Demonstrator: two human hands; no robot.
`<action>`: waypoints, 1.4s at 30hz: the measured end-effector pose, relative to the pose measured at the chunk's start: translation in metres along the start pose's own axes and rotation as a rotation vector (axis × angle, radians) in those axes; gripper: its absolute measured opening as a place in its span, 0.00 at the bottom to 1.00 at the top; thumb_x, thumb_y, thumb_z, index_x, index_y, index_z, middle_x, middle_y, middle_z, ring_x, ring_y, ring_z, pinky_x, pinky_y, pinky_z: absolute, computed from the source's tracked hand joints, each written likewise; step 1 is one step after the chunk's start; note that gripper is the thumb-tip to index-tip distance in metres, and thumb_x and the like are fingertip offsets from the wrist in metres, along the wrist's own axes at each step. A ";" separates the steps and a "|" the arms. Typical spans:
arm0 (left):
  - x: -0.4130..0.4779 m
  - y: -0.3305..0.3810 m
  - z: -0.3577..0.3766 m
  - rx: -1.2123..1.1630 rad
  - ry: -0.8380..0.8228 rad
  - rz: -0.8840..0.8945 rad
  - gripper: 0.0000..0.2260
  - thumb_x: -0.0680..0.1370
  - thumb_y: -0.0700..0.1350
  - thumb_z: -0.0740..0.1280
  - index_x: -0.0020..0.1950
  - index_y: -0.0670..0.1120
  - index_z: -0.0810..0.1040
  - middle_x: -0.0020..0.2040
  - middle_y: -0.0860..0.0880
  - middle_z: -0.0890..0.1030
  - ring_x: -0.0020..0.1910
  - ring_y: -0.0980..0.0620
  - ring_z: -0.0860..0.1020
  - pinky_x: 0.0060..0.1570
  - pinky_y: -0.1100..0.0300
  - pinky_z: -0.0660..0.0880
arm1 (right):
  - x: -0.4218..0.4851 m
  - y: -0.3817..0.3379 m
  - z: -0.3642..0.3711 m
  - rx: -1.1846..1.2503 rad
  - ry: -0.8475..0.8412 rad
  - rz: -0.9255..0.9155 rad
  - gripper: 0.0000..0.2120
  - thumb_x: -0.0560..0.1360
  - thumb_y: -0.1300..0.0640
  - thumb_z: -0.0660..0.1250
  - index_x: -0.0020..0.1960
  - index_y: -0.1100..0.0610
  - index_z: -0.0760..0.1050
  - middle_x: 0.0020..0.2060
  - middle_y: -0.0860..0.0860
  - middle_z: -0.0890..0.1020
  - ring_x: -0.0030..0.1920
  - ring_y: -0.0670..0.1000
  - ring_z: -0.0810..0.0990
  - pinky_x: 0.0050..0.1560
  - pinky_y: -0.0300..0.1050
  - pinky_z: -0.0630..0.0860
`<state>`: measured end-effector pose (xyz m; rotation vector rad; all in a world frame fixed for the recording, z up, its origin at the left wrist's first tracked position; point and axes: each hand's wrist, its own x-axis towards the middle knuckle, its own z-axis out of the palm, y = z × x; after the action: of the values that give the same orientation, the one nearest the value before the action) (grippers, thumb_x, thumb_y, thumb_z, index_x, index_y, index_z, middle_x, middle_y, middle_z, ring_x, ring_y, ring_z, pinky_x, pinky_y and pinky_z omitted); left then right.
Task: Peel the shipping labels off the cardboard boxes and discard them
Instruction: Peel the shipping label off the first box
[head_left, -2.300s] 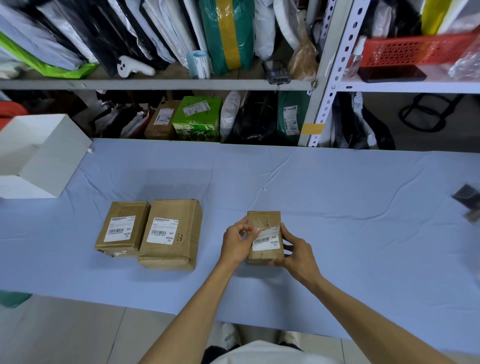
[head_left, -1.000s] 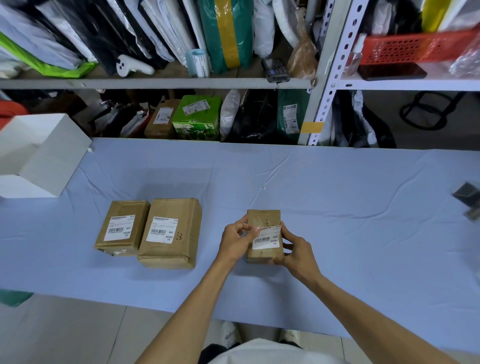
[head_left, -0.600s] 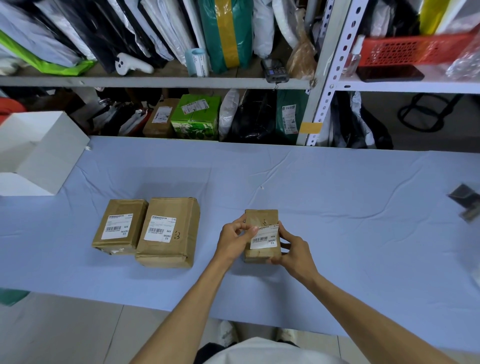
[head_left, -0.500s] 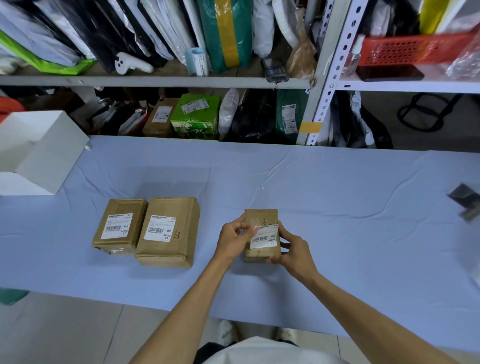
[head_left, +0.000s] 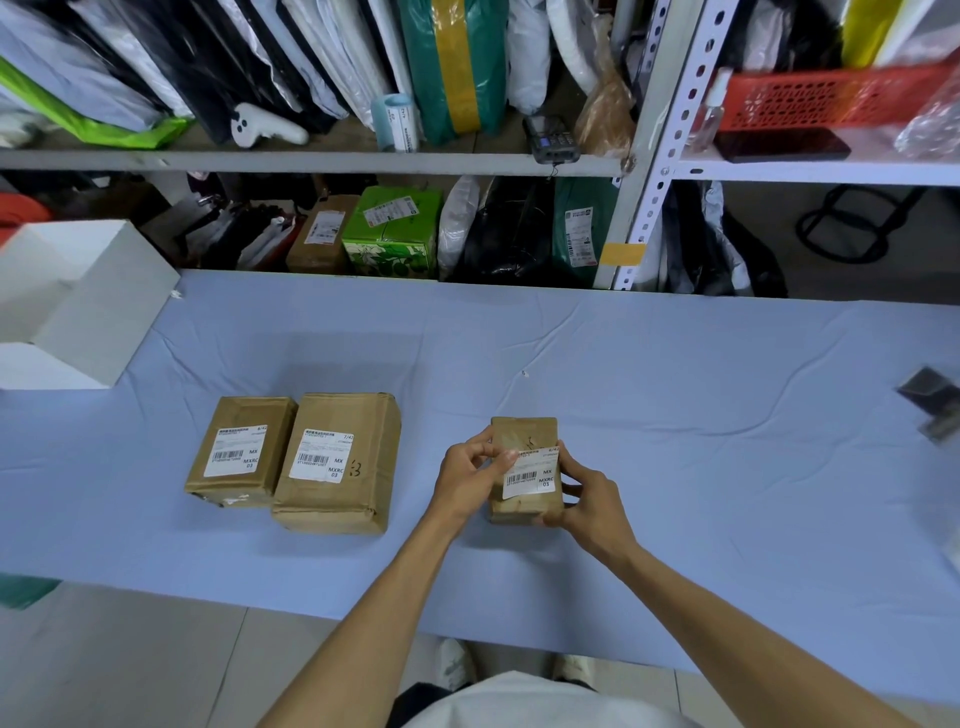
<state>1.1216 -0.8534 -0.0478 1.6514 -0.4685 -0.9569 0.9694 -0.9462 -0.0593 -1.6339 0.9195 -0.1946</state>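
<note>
A small cardboard box (head_left: 523, 434) rests on the blue table, held between both hands. Its white shipping label (head_left: 530, 475) lies on top. My left hand (head_left: 465, 480) grips the box's left side, with the thumb tip on the label's upper left corner. My right hand (head_left: 589, 501) clasps the right side and near end. Two more boxes lie to the left: a medium box (head_left: 337, 462) with its label (head_left: 321, 457), and a smaller box (head_left: 240, 451) with its label (head_left: 237, 452).
A white open carton (head_left: 78, 306) stands at the table's far left. A dark object (head_left: 932, 397) lies at the right edge. Behind the blue tablecloth (head_left: 675, 415), metal shelves (head_left: 644, 156) hold parcels, bags and a red basket (head_left: 821, 98).
Both hands stay on the small box. My left thumb keeps working at the label's upper left corner; the label remains stuck down. The view shifted slightly.
</note>
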 end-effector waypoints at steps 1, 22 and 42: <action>0.000 0.000 0.000 -0.001 -0.001 0.002 0.05 0.75 0.42 0.71 0.39 0.44 0.82 0.72 0.48 0.70 0.69 0.50 0.72 0.68 0.49 0.70 | 0.000 0.000 0.000 0.002 0.001 0.000 0.44 0.64 0.70 0.75 0.75 0.54 0.62 0.56 0.45 0.80 0.52 0.41 0.79 0.40 0.31 0.77; 0.001 -0.001 -0.002 0.008 -0.023 0.000 0.06 0.75 0.40 0.71 0.38 0.44 0.83 0.71 0.48 0.71 0.65 0.55 0.73 0.67 0.47 0.70 | -0.002 0.000 0.001 0.004 0.010 0.008 0.45 0.62 0.71 0.75 0.75 0.54 0.62 0.56 0.46 0.81 0.53 0.44 0.80 0.41 0.32 0.78; 0.000 0.004 -0.006 -0.062 -0.028 -0.037 0.06 0.78 0.38 0.66 0.43 0.36 0.80 0.68 0.51 0.73 0.54 0.53 0.80 0.47 0.62 0.80 | 0.001 0.006 0.002 -0.008 0.016 -0.008 0.43 0.65 0.69 0.74 0.75 0.53 0.62 0.57 0.43 0.81 0.53 0.41 0.80 0.41 0.33 0.78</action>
<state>1.1267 -0.8505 -0.0439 1.5978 -0.4241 -1.0131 0.9683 -0.9453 -0.0658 -1.6456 0.9273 -0.2105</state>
